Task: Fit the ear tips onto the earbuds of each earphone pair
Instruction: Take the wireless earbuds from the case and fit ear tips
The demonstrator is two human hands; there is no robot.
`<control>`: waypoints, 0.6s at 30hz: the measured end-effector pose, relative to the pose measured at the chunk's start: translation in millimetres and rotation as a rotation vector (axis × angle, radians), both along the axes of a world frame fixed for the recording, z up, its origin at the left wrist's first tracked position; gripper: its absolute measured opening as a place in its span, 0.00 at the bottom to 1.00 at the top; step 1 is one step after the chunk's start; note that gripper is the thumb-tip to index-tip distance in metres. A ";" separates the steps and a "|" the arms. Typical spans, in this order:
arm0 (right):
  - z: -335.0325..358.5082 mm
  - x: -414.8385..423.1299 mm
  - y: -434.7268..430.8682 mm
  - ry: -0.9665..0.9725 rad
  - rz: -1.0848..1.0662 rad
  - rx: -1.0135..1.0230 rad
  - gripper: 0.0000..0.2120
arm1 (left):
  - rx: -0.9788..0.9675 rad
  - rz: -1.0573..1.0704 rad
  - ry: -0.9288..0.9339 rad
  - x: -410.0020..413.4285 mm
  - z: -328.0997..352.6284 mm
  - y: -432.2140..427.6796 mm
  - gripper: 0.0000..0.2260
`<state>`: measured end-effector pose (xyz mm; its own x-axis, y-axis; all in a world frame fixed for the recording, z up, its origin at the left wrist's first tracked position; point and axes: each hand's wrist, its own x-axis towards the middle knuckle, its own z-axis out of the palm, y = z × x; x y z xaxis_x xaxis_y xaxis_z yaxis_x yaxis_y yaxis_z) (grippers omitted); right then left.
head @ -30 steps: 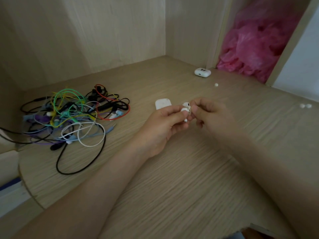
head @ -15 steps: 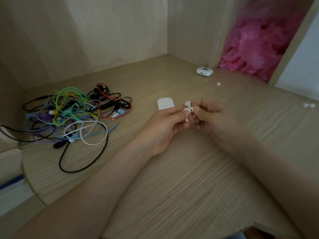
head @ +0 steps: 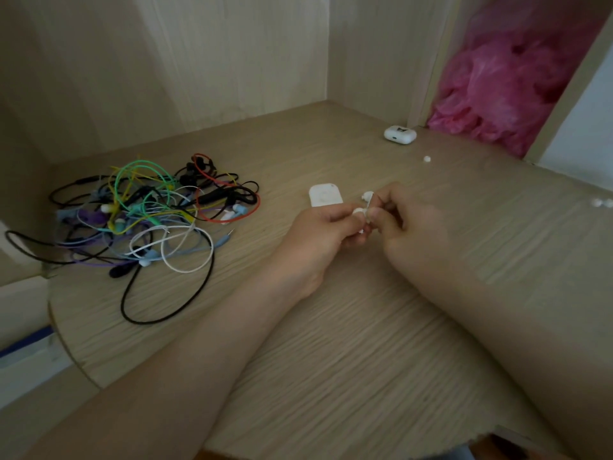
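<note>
Little has shifted: the left hand (head: 318, 240) and right hand (head: 411, 224) stay fingertip to fingertip, both pinching small white plastic earbuds (head: 367, 195) between them. They look light, smooth and likely slippery, so are better gripped by the stiff stem, leaving the nozzle end free.

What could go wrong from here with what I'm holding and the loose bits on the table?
The white earbud, pinched between the left hand and right hand above the table, may slip and drop. The pair of ear tips far to the right and the single ear tip lie loose and could be brushed away.
</note>
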<state>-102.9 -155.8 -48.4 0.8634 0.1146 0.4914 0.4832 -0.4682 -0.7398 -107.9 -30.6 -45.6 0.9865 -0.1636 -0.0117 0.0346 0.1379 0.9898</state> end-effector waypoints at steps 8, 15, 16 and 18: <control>-4.4 -1.1 1.7 -0.016 -0.097 -0.032 0.04 | 0.307 0.167 -0.240 -1.2 -5.5 -1.3 0.08; -4.0 -1.7 5.2 0.048 -0.044 0.082 0.05 | 0.451 0.171 -0.302 -0.5 -7.0 -2.1 0.12; -2.6 -2.0 5.0 0.063 -0.021 0.114 0.06 | 0.444 0.162 -0.295 -0.3 -7.2 -3.1 0.12; -1.3 -1.8 5.5 0.077 0.020 0.155 0.09 | 0.414 0.158 -0.295 0.1 -7.6 -3.8 0.12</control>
